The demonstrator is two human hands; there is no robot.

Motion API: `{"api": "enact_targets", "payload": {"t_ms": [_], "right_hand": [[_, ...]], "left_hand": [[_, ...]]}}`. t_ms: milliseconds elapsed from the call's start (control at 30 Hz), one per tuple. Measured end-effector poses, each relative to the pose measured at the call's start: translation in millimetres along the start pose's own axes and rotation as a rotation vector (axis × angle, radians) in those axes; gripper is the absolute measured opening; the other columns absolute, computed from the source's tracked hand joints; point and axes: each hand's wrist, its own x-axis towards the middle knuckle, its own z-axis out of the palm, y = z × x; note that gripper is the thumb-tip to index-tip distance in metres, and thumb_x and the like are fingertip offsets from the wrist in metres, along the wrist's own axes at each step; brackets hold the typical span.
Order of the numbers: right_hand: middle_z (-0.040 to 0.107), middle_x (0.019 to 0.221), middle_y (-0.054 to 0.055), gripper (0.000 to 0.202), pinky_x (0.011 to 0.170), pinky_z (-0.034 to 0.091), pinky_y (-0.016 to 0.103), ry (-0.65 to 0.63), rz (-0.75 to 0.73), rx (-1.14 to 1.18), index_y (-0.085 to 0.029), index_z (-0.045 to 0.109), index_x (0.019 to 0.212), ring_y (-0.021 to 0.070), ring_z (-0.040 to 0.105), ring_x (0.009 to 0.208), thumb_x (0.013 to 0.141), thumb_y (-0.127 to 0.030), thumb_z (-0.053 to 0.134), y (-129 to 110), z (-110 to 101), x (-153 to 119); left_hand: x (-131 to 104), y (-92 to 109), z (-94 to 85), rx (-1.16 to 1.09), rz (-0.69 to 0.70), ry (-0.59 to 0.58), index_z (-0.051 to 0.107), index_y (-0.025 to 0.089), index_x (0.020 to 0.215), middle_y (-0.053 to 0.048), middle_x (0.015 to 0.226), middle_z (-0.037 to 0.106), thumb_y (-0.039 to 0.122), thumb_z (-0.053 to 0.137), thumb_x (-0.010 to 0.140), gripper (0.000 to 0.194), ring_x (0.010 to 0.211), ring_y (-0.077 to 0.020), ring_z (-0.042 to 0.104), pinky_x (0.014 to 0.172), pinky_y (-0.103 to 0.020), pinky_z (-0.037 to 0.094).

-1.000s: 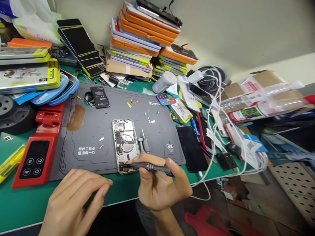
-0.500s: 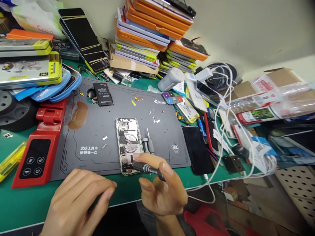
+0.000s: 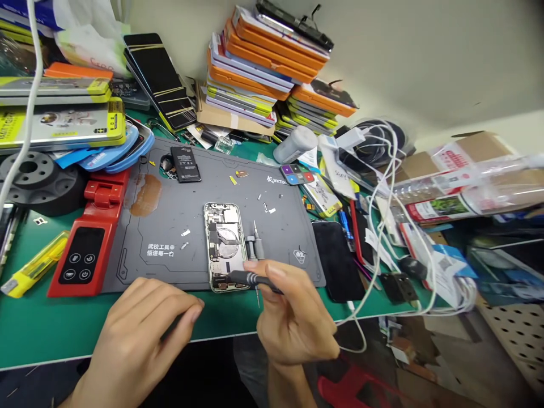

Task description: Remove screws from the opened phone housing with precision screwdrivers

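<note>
An opened phone [image 3: 227, 249] lies on the grey mat [image 3: 170, 209], its circuitry and a round silver coil exposed. My right hand [image 3: 293, 311] grips a black tool with light grey stripes [image 3: 249, 278]; its kind is not plain. The tool's dark end is over the phone's bottom part, and whether it touches cannot be told. Left of the phone, my left hand [image 3: 144, 328] is curled by the mat's near edge, thumb and forefinger tips together, with nothing visible in them. A small screwdriver [image 3: 257, 241] lies right of the phone. Tiny metal pieces [image 3: 185, 233] are scattered about the mat.
A phone battery [image 3: 185, 164] lies on the mat's far left. At left are a red device [image 3: 85, 255] and a yellow cutter [image 3: 38, 266]. A dark phone [image 3: 338, 260] with a white cable [image 3: 374, 226] is at right. Orange cases [image 3: 272, 51] stand stacked behind.
My right hand has drawn its fingers closer around the black tool, which now lies flatter over the phone's bottom. My left hand keeps its curled pose. The view has shifted slightly left.
</note>
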Motion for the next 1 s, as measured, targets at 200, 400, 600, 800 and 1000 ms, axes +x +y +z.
{"api": "enact_targets", "payload": {"t_ms": [200,400,600,800,1000], "right_hand": [[0.082,0.105,0.004,0.049,0.075,0.066,0.038,0.011,0.019,0.003,-0.028,0.070,0.146,0.0209,0.078,0.092,0.103,-0.007,0.066,0.5,1.1,-2.8],[0.082,0.105,0.004,0.055,0.077,0.063,0.037,0.038,-0.016,-0.035,-0.026,0.072,0.145,0.0208,0.077,0.093,0.097,-0.001,0.070,2.7,1.9,-5.8],[0.083,0.106,0.004,0.061,0.079,0.065,0.036,0.026,-0.002,-0.021,-0.027,0.067,0.149,0.0200,0.077,0.094,0.095,0.001,0.072,-0.9,2.5,-1.4],[0.084,0.106,0.005,0.054,0.082,0.066,0.036,-0.003,0.005,0.041,-0.022,0.066,0.147,0.0186,0.076,0.094,0.099,0.002,0.061,-4.0,2.7,9.4],[0.083,0.108,0.005,0.062,0.086,0.070,0.038,-0.054,0.035,0.136,-0.028,0.057,0.156,0.0202,0.079,0.100,0.100,0.000,0.061,-5.9,7.2,1.0]], "left_hand": [[-6.2,2.8,2.7,0.024,0.055,0.052,0.069,0.021,0.101,0.002,0.085,0.078,0.014,0.060,0.109,0.014,0.072,-0.0124,0.067,0.070,-0.029,0.048],[-19.0,11.6,-6.6,0.123,0.077,0.088,0.068,0.020,0.103,0.001,0.086,0.078,0.010,0.061,0.107,0.013,0.070,-0.0130,0.065,0.067,-0.030,0.048],[-18.2,-2.9,-42.8,0.703,0.073,0.159,0.074,0.023,0.127,-0.005,0.099,0.077,0.020,0.071,0.105,0.022,0.089,-0.0230,0.065,0.088,-0.040,0.049],[-7.5,-25.4,-53.1,0.857,0.141,0.060,0.076,0.026,0.121,-0.008,0.108,0.078,0.028,0.055,0.113,0.022,0.101,-0.0305,0.065,0.082,-0.044,0.040],[1.8,-22.9,-45.6,0.989,0.168,0.000,0.075,0.019,0.115,-0.011,0.111,0.078,0.027,0.051,0.114,0.025,0.098,-0.0321,0.064,0.084,-0.046,0.040]]}}
